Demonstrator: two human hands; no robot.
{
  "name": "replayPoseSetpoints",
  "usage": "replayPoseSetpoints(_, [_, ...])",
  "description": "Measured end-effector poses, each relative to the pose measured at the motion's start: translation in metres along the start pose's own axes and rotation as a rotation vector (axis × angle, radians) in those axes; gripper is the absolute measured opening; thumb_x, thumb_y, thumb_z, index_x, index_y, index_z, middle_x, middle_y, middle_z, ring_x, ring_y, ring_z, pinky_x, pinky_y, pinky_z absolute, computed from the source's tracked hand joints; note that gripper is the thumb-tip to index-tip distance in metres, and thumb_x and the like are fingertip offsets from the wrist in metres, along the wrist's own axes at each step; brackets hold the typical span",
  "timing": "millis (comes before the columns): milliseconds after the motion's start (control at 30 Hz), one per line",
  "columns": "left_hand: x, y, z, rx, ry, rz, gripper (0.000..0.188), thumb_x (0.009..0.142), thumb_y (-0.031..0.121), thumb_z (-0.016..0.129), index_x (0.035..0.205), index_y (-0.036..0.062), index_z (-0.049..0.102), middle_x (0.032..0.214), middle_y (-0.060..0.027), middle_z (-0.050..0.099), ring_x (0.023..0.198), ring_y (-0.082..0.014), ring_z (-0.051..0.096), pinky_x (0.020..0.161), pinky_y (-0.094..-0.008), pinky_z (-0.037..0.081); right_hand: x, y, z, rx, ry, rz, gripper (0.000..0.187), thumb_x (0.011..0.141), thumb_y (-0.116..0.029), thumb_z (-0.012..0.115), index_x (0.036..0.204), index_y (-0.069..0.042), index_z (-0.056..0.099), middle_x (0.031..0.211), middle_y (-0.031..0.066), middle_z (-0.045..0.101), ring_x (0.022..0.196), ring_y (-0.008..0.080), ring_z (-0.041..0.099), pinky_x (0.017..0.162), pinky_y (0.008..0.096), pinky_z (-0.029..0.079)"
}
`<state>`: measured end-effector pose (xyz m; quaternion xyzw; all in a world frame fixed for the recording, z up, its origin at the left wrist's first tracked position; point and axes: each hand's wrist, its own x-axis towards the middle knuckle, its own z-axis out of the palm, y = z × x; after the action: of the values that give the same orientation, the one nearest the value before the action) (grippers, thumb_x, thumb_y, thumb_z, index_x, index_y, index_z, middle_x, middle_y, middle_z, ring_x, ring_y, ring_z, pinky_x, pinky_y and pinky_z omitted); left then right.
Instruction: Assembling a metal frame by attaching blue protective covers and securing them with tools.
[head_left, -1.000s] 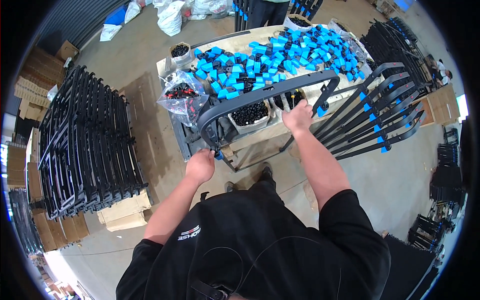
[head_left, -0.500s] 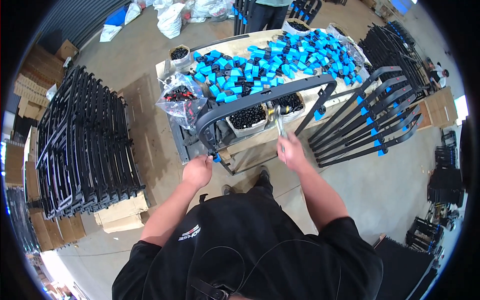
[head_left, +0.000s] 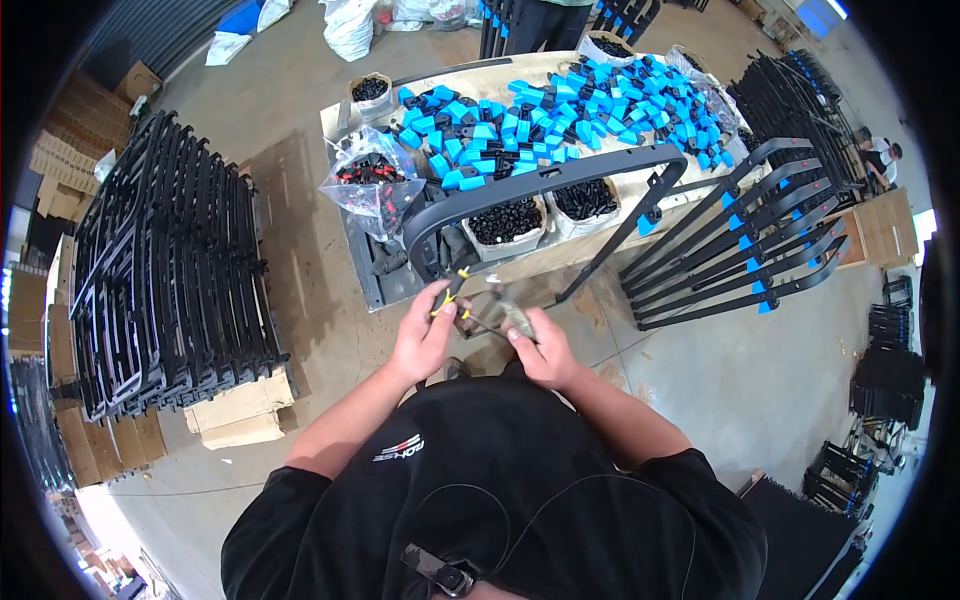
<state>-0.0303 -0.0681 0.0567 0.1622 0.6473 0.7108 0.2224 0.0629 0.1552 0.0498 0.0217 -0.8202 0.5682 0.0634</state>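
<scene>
Head view, looking down: my left hand (head_left: 425, 335) pinches a small yellow part (head_left: 452, 297) just below the near corner of the curved black frame (head_left: 545, 180), its grip closed on it. My right hand (head_left: 545, 350) clamps a small grey tool (head_left: 508, 312) beside it. The frame leans against the table (head_left: 345, 120), which carries blue-and-black caps (head_left: 590, 105) beyond the frame. With such a tiny pinch, I judge the yellow part could slip and drop to the floor (head_left: 330, 330).

The scene is evenly and brightly lit, with only soft shadows cast beside the worktable (head_left: 640, 190). Straight lines are bent toward the black circular rim, where slight blur is seen.
</scene>
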Motion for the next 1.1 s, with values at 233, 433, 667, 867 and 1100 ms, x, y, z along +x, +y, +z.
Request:
replayPoseSetpoints(233, [-0.035,-0.033,-0.042,0.215,0.280,0.124,0.016,0.105,0.011,0.054,0.117,0.0021,0.048,0.096,-0.0094,0.069,0.089,-0.0154,0.065,0.081,-0.0305,0.051,0.011,0.019,-0.008,0.576,0.091,0.444,0.009,0.099,-0.011,0.062,0.100,-0.003,0.057,0.078,-0.0040,0.055,0.070,0.0034,0.048,0.061,0.0237,0.041])
replayPoseSetpoints(433, [-0.019,-0.065,-0.054,-0.250,0.619,-0.178,0.012,0.104,0.016,0.056,0.111,0.0070,0.052,0.080,-0.0043,0.059,0.069,-0.0130,0.055,0.064,-0.0287,0.045,0.008,0.038,0.017,0.257,-0.067,0.443,0.012,0.100,-0.015,0.061,0.094,-0.005,0.059,0.073,-0.0059,0.051,0.068,0.0041,0.044,0.061,0.0255,0.040])
replayPoseSetpoints(667, [-0.005,-0.072,-0.049,-0.426,0.632,-0.166,0.010,0.103,0.015,0.059,0.106,0.0097,0.052,0.077,-0.0016,0.055,0.065,-0.0110,0.049,0.058,-0.0275,0.040,0.004,0.056,0.029,0.208,-0.135,0.506,0.015,0.099,-0.017,0.063,0.095,-0.003,0.058,0.076,-0.0038,0.052,0.072,0.0058,0.046,0.065,0.0278,0.042])
replayPoseSetpoints(867, [-0.009,-0.079,-0.067,-0.300,0.488,-0.147,0.013,0.102,0.012,0.061,0.113,0.0118,0.056,0.091,0.0009,0.060,0.084,-0.0083,0.052,0.078,-0.0251,0.043,0.001,0.075,0.033,0.190,-0.126,0.556,0.020,0.097,-0.020,0.065,0.096,-0.001,0.059,0.077,0.0011,0.057,0.074,0.0101,0.051,0.069,0.0307,0.046])
replayPoseSetpoints(1100, [-0.009,-0.071,-0.064,-0.261,0.424,-0.231,0.025,0.103,0.014,0.059,0.127,0.0108,0.051,0.092,-0.0019,0.060,0.082,-0.0095,0.051,0.076,-0.0271,0.044,0.015,0.091,0.041,0.124,-0.256,0.681,0.013,0.095,-0.016,0.063,0.098,-0.006,0.056,0.071,-0.0030,0.050,0.059,0.0068,0.045,0.051,0.0294,0.037])
